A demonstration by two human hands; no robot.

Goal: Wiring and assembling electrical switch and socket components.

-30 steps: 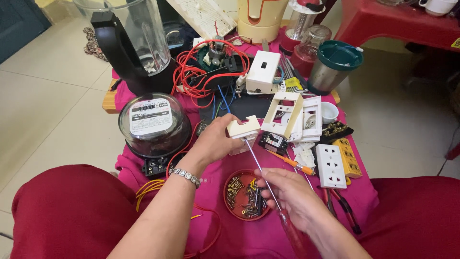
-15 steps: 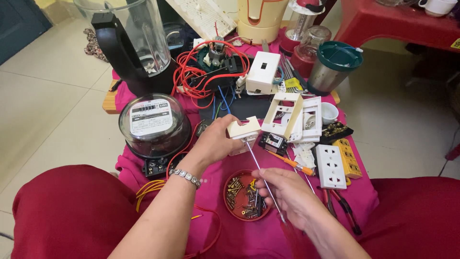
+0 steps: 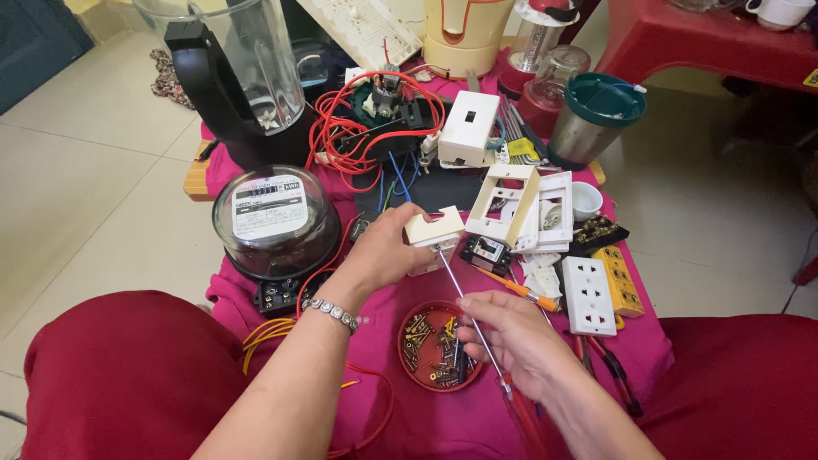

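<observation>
1. The left hand [image 3: 379,255] grips a small cream switch box [image 3: 434,232] with its fingers closed around it, holding it just above the pink cloth [image 3: 383,341], near the middle of the low table.
2. The right hand [image 3: 511,341] closes around a long screwdriver [image 3: 464,298]; its red handle goes down past the wrist, and the thin shaft points up to the box, where the tip meets its lower face.
3. I judge that the tip could slip off the screw, because the shaft is long and held at a slant; then it may scratch the box or poke the left fingers.
4. A loosened screw could fall and be lost among the parts, since the box is not directly over the red dish of screws [image 3: 439,345].
5. The right forearm is just above the dish, so a careless move could tip it and scatter the screws.
6. Count: one dish with many screws, too small to count; one round glass meter [image 3: 274,217]; one white double socket [image 3: 588,294]; one orange small screwdriver [image 3: 520,291]; one blender jug [image 3: 243,72]; one bunch of red wires [image 3: 366,119]
</observation>
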